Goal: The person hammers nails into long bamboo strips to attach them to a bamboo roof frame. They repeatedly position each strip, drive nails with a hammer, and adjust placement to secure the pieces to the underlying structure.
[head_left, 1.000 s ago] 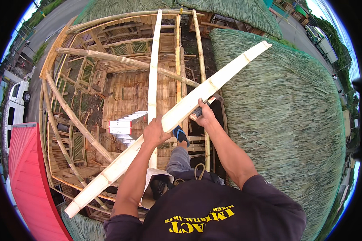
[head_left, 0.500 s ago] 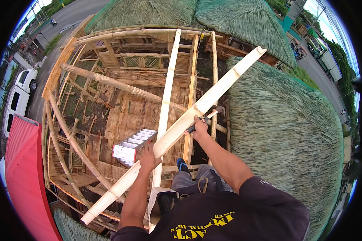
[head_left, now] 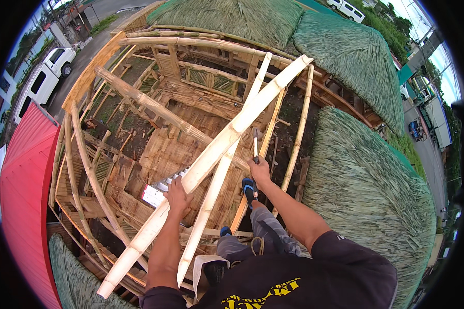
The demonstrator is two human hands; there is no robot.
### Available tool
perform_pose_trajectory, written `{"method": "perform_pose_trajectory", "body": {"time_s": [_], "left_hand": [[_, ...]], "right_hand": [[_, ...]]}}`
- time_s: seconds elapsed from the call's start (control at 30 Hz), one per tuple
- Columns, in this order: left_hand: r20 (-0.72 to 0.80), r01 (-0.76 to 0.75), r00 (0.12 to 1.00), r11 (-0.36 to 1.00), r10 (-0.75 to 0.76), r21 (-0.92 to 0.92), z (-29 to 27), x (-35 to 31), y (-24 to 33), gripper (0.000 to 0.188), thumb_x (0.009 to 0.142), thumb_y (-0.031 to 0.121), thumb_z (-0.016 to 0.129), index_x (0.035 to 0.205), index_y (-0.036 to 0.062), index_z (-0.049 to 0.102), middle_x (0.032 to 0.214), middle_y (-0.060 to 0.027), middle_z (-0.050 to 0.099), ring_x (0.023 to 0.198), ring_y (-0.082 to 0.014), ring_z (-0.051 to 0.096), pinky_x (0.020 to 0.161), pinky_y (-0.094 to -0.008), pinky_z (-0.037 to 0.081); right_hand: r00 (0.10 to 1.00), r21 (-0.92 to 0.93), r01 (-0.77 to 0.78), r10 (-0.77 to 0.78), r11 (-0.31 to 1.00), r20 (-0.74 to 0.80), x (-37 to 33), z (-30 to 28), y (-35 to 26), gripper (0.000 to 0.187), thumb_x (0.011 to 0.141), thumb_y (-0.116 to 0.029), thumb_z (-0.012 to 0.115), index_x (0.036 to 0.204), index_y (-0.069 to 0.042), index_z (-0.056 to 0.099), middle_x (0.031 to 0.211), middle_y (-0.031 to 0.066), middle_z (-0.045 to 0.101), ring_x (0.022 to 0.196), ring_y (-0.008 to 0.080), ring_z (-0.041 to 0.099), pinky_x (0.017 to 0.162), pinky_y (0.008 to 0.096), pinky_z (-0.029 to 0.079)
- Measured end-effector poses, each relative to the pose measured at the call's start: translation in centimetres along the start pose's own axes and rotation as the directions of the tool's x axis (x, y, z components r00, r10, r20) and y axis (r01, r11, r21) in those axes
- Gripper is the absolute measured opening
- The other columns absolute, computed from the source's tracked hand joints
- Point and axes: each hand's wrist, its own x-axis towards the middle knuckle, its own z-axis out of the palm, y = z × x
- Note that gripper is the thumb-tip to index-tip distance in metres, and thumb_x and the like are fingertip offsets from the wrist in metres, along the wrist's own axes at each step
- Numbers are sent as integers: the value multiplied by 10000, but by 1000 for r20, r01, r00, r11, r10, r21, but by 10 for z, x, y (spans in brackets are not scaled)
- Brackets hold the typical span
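A long, pale split bamboo length (head_left: 237, 126) runs diagonally from the lower left to the far rail. My left hand (head_left: 177, 196) is closed around its near half. Beneath it, a second split bamboo length (head_left: 214, 193) crosses at a shallow angle. To the right of both, my right hand (head_left: 260, 171) grips a hammer (head_left: 255, 146), its head pointing away from me. The right hand stands apart from the bamboo. A round bamboo pole (head_left: 157, 107) passes under both lengths.
I am up on an open bamboo frame, with my feet (head_left: 250, 191) on narrow members. Below are a woven bamboo floor (head_left: 165, 147) and a partly covered stepladder (head_left: 153, 195). Thatched roofs (head_left: 366, 195) lie right and beyond; a red roof (head_left: 28, 190) is at the left.
The upper bamboo's far end has swung left, onto or over the far rail. My right hand has come off it with the hammer. One foot has shifted forward; my view has turned.
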Motion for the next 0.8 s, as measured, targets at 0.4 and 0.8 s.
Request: {"method": "perform_pose_trajectory", "body": {"time_s": [0.4, 0.8], "left_hand": [[-22, 271, 962, 962, -271, 20, 73, 175, 10, 900, 627, 226, 787, 1454, 83, 464, 1292, -160, 567, 1241, -366, 529, 949, -604, 383], [-241, 184, 956, 982, -166, 53, 116, 238, -133, 913, 650, 213, 842, 1464, 75, 454, 1313, -194, 560, 1229, -426, 539, 968, -587, 423]], "right_hand": [[897, -488, 287, -53, 824, 439, 239, 71, -24, 317, 924, -334, 701, 1110, -77, 700, 743, 99, 624, 699, 258, 619, 673, 420, 484], [692, -481, 663, -224, 573, 686, 342, 181, -4, 327, 928, -282, 674, 1188, -83, 657, 871, 198, 684, 843, 421, 659, 750, 501, 508]]}}
